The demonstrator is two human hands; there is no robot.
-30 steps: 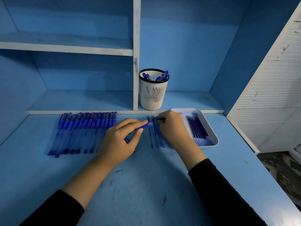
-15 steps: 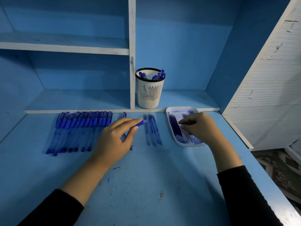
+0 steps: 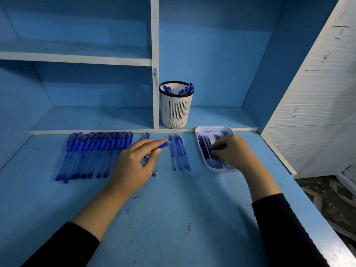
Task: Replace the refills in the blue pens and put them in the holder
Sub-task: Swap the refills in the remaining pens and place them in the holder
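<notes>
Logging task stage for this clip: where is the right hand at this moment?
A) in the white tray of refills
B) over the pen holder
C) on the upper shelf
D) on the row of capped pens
A: the right hand reaches into the white tray, fingertips down among the refills, while the left hand holds a pen barrel.
</notes>
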